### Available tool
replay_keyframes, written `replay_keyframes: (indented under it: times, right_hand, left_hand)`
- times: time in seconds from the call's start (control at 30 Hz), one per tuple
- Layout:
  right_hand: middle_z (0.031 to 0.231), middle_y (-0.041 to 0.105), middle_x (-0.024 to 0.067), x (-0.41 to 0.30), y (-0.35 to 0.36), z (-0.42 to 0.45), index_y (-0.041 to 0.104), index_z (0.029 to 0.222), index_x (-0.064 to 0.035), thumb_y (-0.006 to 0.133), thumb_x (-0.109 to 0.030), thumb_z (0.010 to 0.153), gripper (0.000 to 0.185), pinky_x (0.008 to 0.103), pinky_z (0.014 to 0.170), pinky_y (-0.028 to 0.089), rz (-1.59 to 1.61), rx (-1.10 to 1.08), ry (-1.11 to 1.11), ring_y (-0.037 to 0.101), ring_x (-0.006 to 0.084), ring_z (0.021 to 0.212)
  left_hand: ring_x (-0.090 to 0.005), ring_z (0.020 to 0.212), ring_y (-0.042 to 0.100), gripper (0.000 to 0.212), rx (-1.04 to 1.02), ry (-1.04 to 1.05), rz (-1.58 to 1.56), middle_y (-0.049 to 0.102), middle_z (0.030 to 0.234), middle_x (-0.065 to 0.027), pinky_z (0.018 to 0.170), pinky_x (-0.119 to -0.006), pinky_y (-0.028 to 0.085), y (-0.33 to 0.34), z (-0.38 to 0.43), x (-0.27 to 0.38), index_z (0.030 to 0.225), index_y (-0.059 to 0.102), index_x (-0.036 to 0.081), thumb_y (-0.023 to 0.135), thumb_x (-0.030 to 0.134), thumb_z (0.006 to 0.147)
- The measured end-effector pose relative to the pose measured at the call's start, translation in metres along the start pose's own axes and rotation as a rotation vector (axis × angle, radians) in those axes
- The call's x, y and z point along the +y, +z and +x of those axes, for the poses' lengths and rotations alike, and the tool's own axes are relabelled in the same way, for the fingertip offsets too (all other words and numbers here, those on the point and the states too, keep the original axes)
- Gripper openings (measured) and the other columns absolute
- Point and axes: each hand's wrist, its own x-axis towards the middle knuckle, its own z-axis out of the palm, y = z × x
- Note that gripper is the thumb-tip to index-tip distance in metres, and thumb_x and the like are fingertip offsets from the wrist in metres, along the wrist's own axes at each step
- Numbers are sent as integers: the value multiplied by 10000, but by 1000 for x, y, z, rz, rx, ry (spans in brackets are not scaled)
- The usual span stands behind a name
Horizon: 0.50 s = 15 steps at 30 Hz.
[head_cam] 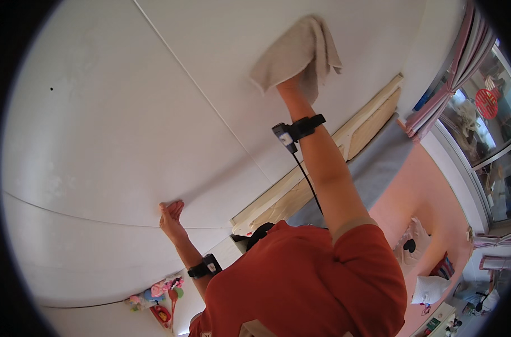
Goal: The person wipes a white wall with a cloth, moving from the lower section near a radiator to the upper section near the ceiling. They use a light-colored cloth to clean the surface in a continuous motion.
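Note:
My right hand reaches up to a broad white wall panel, at the top of the view. A beige towelling cloth covers most of this hand and hides the fingers; its folds hang loose at the right. Lower and to the left, my left hand is raised at the panel with bent fingers and the thumb apart, holding nothing. Whether its fingertips touch the panel cannot be told. Each wrist carries a black strap with a small device.
A cream padded headboard borders a grey upholstered part and a pink bed surface. Pillows, including a white one, lie at the lower right. Pink-and-grey curtains frame a window. Colourful toys are at the lower left.

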Motion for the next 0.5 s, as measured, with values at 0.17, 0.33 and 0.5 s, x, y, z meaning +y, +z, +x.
replay_keyframes:
  times: [0.17, 0.33, 0.5]
  right_hand:
    - [1379, 462, 65, 45, -29, -22, 408, 1353, -85, 473, -380, 972, 487, 382, 1105, 283, -46, 100, 136, 378, 207, 1317]
    - [1381, 461, 66, 74, -30, -89, 411, 1354, -86, 476, -380, 970, 487, 380, 1105, 284, -127, 107, 257, 378, 207, 1317]
    - [1383, 460, 67, 85, -31, -187, 414, 1354, -88, 480, -379, 968, 488, 377, 1106, 285, -249, 15, 370, 379, 208, 1318]
  left_hand:
    - [-304, 823, 706, 553, 62, 4, -26, 702, 850, -209, 834, -363, 551, 13, -2, 6, 898, 647, -95, 553, 445, 968]
    - [-286, 809, 709, 541, 53, 6, -19, 706, 830, -190, 802, -340, 548, 11, 6, 3, 874, 654, -68, 555, 456, 966]
    - [-276, 806, 711, 534, 34, 19, -13, 709, 828, -178, 772, -321, 542, 8, -2, 5, 871, 659, -54, 548, 459, 969]
